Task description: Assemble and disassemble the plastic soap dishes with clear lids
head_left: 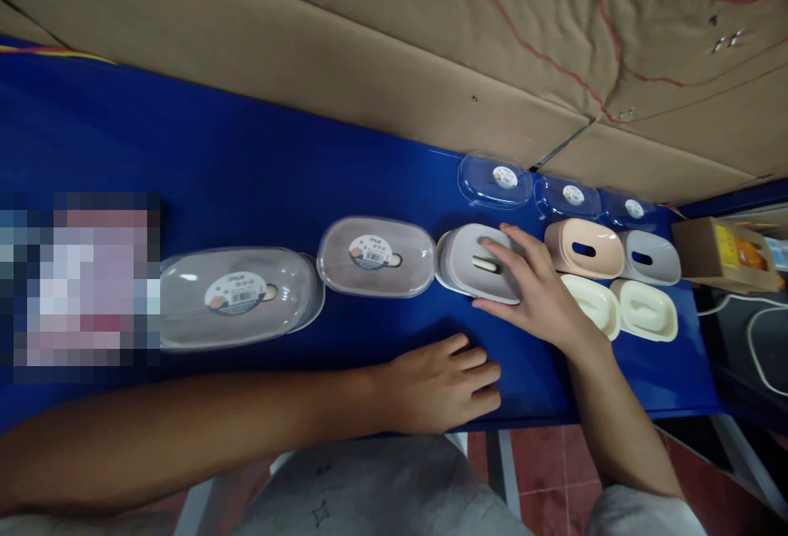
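Note:
A grey oval box [465, 261] with a slot in its top and something pale in the slot sits at the middle right of the blue table. My right hand [542, 286] spans its right end, thumb at the near side and fingers over the top and far side. My left hand [446, 384] rests palm down by the table's front edge, fingers loosely bent and slightly apart, holding nothing visible. Left of the grey box stand two similar boxes, a nearer one [336, 253] and a farther one [185, 318], both under clear labelled covers.
Three clear labelled covers, one of them here [477, 191], lie along the cardboard wall [369, 52]. A peach slotted top [609, 245], a grey one [668, 257] and two cream trays [646, 335] are at the right. Beyond stands a cardboard box [707, 249] near white cables. A blurred-out patch covers the far left.

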`<action>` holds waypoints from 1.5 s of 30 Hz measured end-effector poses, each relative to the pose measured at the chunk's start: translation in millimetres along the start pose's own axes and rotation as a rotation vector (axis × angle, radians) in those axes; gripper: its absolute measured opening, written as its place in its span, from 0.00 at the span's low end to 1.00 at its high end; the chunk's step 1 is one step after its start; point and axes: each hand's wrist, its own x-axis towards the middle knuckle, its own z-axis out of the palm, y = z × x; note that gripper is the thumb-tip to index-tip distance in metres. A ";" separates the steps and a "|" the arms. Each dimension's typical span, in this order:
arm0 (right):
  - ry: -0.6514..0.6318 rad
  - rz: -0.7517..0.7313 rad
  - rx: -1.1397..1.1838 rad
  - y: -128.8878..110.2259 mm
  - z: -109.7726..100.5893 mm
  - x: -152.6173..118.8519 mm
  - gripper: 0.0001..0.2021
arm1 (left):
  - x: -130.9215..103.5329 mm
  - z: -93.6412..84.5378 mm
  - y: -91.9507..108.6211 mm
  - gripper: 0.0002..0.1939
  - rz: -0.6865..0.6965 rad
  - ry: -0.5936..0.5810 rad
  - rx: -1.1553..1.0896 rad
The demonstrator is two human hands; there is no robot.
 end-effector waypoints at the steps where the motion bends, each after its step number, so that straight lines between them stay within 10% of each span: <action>1: -0.001 0.006 -0.001 0.4 0.2 -0.1 0.43 | 0.1 -0.3 0.0 0.04 0.001 -0.004 -0.003; 24: -0.020 0.030 0.042 -1.3 -4.7 -0.4 0.45 | -0.2 2.9 0.2 0.04 0.001 0.003 0.004; 29: -0.029 0.039 0.052 -1.2 -5.4 -2.1 0.47 | -1.0 -19.2 -2.9 0.04 0.033 0.075 0.056; 36: -0.026 0.020 0.084 4.6 -4.7 -1.7 0.46 | 19.8 -83.5 -39.9 0.30 -0.480 0.009 0.241; 45: -0.027 -0.004 0.091 4.0 5.5 -1.6 0.45 | 41.7 -90.1 -64.8 0.56 -0.575 -0.319 0.237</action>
